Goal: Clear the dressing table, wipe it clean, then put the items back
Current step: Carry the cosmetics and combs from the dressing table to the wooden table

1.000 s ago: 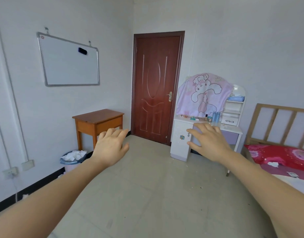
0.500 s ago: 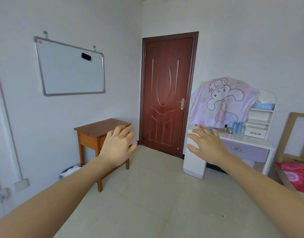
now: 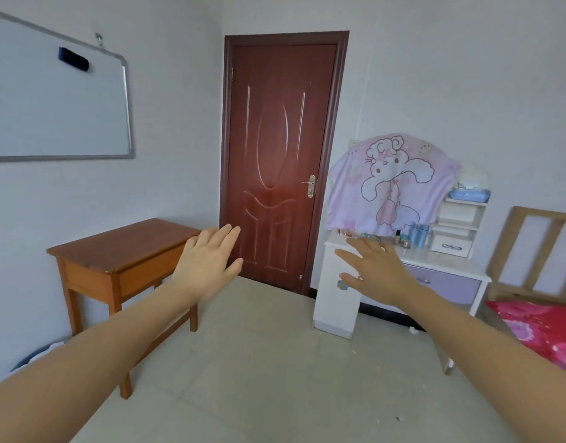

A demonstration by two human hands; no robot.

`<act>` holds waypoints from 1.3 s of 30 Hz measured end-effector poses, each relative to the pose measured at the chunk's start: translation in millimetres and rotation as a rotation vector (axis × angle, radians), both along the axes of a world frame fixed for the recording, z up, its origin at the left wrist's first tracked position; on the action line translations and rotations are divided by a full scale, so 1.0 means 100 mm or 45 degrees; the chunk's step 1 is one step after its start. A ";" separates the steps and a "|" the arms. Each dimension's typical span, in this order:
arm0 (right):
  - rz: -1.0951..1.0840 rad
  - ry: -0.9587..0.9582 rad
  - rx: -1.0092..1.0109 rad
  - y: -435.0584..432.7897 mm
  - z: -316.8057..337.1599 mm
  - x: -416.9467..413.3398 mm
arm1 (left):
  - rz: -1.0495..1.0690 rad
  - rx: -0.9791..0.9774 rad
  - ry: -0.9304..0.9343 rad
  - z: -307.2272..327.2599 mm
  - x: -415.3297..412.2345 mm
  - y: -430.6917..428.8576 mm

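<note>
A white dressing table with a lilac drawer stands against the far wall at the right. A pink cartoon-rabbit cloth hangs over its mirror. Small cosmetic bottles and jars stand on its top beside a white shelf unit. My left hand and my right hand are stretched out in mid-air in front of me, fingers straight, holding nothing. My right hand overlaps the table's left part in the view but is well short of it.
A brown wooden desk stands at the left wall under a whiteboard. A dark red door is shut at the back. A bed with a red cover is at the right. A bin sits by the desk.
The view has moved closer to the door and the dressing table and turned left. Both hands stay outstretched and empty.
</note>
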State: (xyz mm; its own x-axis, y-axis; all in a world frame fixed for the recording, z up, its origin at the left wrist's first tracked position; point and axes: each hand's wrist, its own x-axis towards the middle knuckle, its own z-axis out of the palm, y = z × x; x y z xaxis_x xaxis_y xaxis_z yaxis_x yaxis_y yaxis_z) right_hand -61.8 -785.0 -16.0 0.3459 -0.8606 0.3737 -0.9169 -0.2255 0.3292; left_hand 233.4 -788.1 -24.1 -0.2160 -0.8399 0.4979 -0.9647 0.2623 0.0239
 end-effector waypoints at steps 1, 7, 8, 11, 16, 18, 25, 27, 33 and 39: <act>-0.051 -0.033 0.029 -0.19 0.07 -0.03 | -0.031 -0.009 0.014 0.05 -0.02 -0.26; -0.199 -0.221 0.072 -0.93 -0.12 -0.33 | -0.241 0.112 0.131 -0.18 -0.54 -1.56; -0.259 -0.185 0.148 -1.03 -0.22 -0.44 | -0.280 0.145 0.086 -0.30 -0.66 -1.72; -0.363 -0.200 0.167 -1.35 -0.35 -0.84 | -0.358 0.212 0.043 -0.52 -1.05 -2.22; -0.486 -0.285 0.107 -2.06 -0.38 -1.59 | -0.505 0.099 0.053 -0.52 -1.77 -3.08; -0.511 -0.322 0.126 -2.40 -0.38 -1.85 | -0.537 0.064 0.050 -0.44 -2.06 -3.45; -0.437 -0.367 0.261 -3.76 -0.53 -2.35 | -0.405 0.160 0.163 -0.47 -2.68 -4.67; -0.388 -0.385 0.328 -4.10 -0.65 -2.36 | -0.345 0.229 0.149 -0.62 -2.75 -4.99; -0.307 -0.378 0.395 -5.25 -0.93 -2.53 | -0.263 0.296 0.156 -0.84 -2.84 -6.09; -0.363 -0.357 0.389 -6.53 -0.83 -2.84 | -0.267 0.308 0.232 -0.80 -3.06 -7.37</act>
State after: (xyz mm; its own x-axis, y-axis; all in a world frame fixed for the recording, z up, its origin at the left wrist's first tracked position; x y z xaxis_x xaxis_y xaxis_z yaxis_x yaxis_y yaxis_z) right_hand -345.4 -1437.5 -99.0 0.0031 -0.9908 0.1350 -0.9998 -0.0005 0.0194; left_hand -72.5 -1525.3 -104.3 -0.3223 -0.8849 0.3364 -0.8647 0.4198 0.2759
